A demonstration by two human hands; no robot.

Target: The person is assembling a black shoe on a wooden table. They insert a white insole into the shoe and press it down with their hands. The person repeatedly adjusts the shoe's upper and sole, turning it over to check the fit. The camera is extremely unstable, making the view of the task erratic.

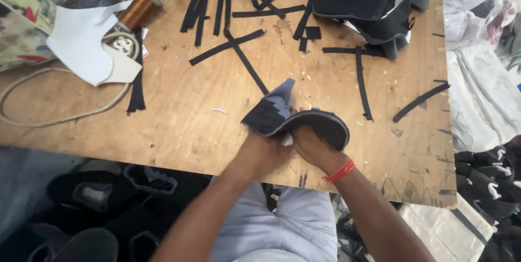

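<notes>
Cord (49, 118) loops along the far-left edge of the wooden table (179, 126), pale and slack, running up toward a white socket block (122, 45). Beside it lies a white cut-out sheet (81, 42), and just past that a copper-coloured spool (135, 11) lies tilted on its side. Black strips (228, 45) are scattered across the far middle of the board, some crossing each other, one long one angling toward the near side.

Now the centre, near edge: the left hand (262, 153) comes up from below, fingers closed around the lower part of a dark shoe upper piece (296, 118), its grey-and-black flap pointing up and away. The grip looks tight, though motion blur hides the individual fingertips. Right beside it, touching, the right hand (312, 147) clamps the same piece from underneath, fingers curled under the curved black rim; a red thread band (340, 172) circles that wrist. The piece is held just above the table's near edge.

Further right, more loose strips (362, 83) lie flat, and at the far right a heap of black uppers (374, 7) is stacked.
</notes>
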